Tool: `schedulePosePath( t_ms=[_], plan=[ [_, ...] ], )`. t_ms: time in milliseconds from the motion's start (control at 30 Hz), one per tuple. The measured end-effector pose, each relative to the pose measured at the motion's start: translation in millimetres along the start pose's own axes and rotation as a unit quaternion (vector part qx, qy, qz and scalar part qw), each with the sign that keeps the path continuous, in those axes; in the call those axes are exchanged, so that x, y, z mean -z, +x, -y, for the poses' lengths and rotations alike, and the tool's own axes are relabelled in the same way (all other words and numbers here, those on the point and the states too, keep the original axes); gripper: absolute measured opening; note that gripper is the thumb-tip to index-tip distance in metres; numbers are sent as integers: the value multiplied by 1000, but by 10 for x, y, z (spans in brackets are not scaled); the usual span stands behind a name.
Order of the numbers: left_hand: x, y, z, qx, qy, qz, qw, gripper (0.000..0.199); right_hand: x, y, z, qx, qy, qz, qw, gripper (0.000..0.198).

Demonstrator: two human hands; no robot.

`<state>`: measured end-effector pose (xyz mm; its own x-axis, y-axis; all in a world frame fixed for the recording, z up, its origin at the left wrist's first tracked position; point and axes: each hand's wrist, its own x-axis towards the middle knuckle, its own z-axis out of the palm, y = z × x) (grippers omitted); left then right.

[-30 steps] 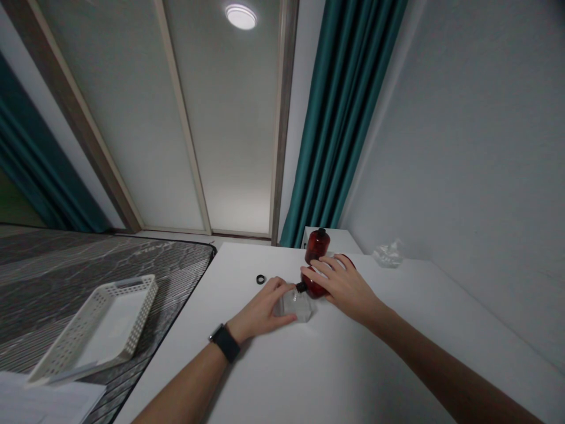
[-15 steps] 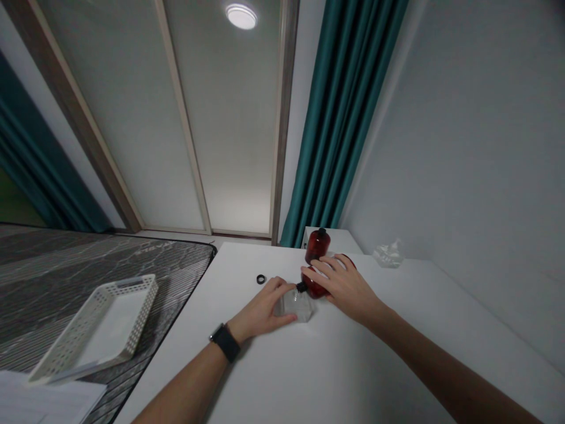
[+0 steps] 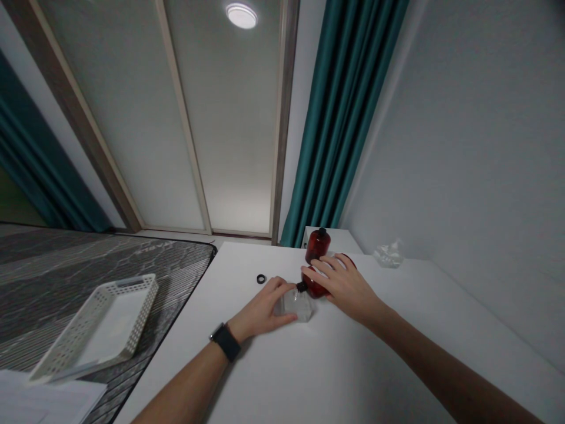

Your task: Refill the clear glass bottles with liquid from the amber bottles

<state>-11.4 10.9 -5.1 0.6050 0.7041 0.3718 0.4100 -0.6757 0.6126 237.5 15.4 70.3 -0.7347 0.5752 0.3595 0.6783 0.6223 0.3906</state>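
My right hand (image 3: pixel 346 288) is wrapped over a dark red bottle (image 3: pixel 316 287), which is tipped on its side. Its black neck (image 3: pixel 302 287) points left, at the upper edge of a clear container (image 3: pixel 296 304). Around that container my left hand (image 3: pixel 265 307) is closed, thumb on the near side and fingers on the far side. The container rests on the white table, and I cannot make out its contents. Just behind my right hand stands a second red bottle (image 3: pixel 318 244) with a black top. Left of the container lies a small black ring (image 3: pixel 261 279).
A crumpled clear plastic piece (image 3: pixel 389 255) lies near the wall at the table's (image 3: pixel 309 377) back right. Left of the table, a white perforated basket (image 3: pixel 143 315) and papers (image 3: pixel 48 397) lie on a grey patterned surface. A teal curtain (image 3: pixel 339 118) hangs behind.
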Motion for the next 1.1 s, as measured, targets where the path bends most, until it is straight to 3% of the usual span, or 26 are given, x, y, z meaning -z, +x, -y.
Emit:
schedulePosePath(
  t_ms=[1100],
  plan=[
    [-9,-6,26,-10,1,-6,1000,56,39,25,0,-1,3,24,1000,49]
  ],
)
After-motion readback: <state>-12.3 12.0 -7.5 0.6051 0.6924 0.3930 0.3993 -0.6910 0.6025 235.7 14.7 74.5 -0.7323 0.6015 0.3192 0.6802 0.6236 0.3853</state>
